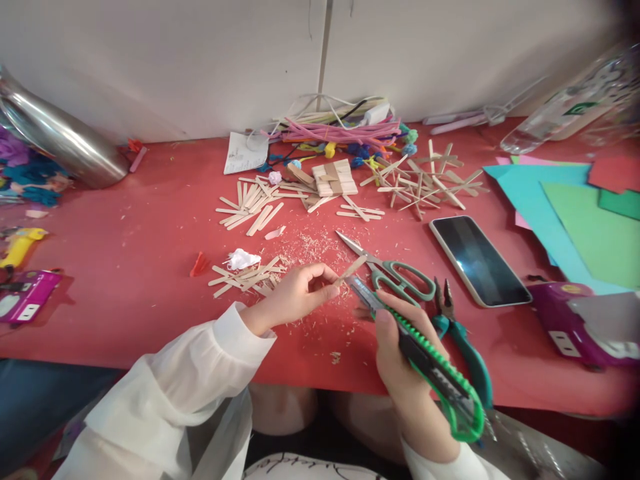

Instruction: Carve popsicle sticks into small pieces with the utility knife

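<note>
Between the thumb and fingers of my left hand (305, 293) a wooden craft stick (353, 268) is pinched, its free end pointing up and to the right. My right hand (404, 360) is wrapped round a green and black utility knife (430, 363). The knife's blade end lies close beside the stick; whether the edge touches it I cannot tell. Fine wood shavings (313, 248) are scattered on the red table (165, 220) around both hands. Just beyond the knife lie scissors (395, 270) with grey-green handles, and pliers (463, 340) with teal handles rest to its right.
Loose craft sticks (253, 200) lie in several piles toward the back, near a bundled stack (335, 179) and pink pipe cleaners (340, 132). At right are a phone (480, 260), coloured paper (575, 227), a purple device (575, 320) and a bottle (555, 120). A metal flask (70, 127) stands left.
</note>
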Demonstrator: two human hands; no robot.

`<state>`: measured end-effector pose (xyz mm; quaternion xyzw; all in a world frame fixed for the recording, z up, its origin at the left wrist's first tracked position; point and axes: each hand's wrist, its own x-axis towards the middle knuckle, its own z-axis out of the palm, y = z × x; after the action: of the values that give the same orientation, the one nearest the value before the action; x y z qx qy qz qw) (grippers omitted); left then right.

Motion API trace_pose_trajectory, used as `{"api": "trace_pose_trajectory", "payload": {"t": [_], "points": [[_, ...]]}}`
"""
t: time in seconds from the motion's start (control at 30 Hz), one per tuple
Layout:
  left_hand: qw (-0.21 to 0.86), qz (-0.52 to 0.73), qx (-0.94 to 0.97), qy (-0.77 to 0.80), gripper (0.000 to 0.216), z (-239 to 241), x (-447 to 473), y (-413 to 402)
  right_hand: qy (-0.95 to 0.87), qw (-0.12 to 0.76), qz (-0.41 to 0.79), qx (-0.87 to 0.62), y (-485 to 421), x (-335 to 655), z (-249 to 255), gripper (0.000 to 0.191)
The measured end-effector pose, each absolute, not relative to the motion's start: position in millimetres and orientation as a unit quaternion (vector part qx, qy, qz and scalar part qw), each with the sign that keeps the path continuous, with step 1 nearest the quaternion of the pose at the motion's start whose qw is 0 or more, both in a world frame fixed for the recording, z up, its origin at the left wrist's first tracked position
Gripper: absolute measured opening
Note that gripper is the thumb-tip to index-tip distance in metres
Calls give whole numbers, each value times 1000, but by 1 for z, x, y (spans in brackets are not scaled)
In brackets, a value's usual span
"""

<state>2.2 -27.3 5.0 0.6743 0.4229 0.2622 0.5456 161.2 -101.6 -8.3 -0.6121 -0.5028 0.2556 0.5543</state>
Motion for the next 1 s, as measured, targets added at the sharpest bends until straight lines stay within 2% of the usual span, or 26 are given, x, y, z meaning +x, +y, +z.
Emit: {"api": "trace_pose_trajectory", "payload": {"t": [0.17,0.33,0.5,0.67,0.83,1.0], "points": [[555,259,673,415,28,7,3,-28,-526,532,205,-631,-107,155,1,24],[566,264,666,409,28,8,2,-28,-500,569,266,-596,-96,162,-11,17],[635,260,608,400,25,7,2,-28,-472,592,332,-563,-86,170,-26,19],[681,254,560,398,23,5,2,-26,-491,567,312,-583,-95,168,-16,18],[707,254,534,388,22,3,1,-24,-521,546,297,-585,-106,166,-8,27],[694,251,546,396,21,5,0,-24,-474,580,350,-563,-94,170,-17,16]]}}
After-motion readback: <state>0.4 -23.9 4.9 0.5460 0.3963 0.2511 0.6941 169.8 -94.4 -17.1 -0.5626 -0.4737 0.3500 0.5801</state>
